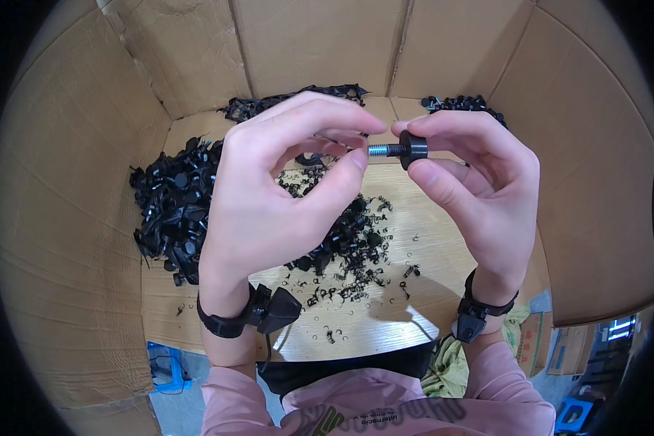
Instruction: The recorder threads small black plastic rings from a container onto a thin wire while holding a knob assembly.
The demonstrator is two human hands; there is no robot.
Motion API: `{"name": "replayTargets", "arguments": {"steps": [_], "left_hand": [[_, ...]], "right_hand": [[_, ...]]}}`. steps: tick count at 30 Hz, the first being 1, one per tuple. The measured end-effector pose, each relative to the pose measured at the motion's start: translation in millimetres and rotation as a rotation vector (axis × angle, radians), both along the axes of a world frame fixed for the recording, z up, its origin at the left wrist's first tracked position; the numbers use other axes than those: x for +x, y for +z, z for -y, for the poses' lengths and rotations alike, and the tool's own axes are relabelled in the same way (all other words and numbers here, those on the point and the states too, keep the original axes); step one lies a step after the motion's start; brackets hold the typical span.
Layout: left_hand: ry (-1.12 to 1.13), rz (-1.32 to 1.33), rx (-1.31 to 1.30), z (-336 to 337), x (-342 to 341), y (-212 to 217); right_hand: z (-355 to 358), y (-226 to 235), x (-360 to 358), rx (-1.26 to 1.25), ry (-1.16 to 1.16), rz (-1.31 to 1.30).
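A black-headed bolt [413, 150] with a silvery threaded shank lies level between my two hands, above the table. My right hand [479, 163] is closed on its round black head, thumb below and fingertips above. My left hand [283, 174] is curled at the threaded end, with the thumb at its tip and other fingers behind; the index finger arches above the shank. The shank's very end is hidden by the left fingers. Dark rings show on the shank beside the head. Both wrists wear black straps with small black devices.
A large heap of black-headed bolts [178, 196] is at the left. Black curled scraps [356, 269] litter the middle of the wooden table [443, 240]. Black perforated sheets [298, 98] and a small bolt pile [461, 104] lie at the back. Tall cardboard walls [327, 43] enclose the table.
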State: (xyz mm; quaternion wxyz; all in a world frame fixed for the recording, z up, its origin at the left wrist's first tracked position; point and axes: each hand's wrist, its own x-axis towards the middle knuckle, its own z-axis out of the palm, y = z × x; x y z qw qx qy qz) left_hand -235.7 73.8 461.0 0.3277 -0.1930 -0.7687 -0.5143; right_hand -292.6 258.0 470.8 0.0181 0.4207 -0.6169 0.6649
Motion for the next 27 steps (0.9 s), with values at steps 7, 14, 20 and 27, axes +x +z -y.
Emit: {"name": "replayTargets", "arguments": {"steps": [7, 14, 20, 27], "left_hand": [[-0.230, 0.180, 0.291, -2.3, 3.8, 0.9], [-0.254, 0.260, 0.391, -0.1, 2.3, 0.0], [-0.266, 0.235, 0.374, 1.5, -1.0, -3.0], [-0.275, 0.209, 0.327, 3.7, -1.2, -4.6]], "right_hand": [[1.8, 0.0, 3.6, -0.002, 0.005, -0.022], [3.5, -2.0, 3.5, 0.001, 0.008, -0.153], [4.3, -2.3, 4.2, -0.004, 0.008, -0.167], [4.9, -2.4, 5.5, 0.013, 0.022, -0.172]]}}
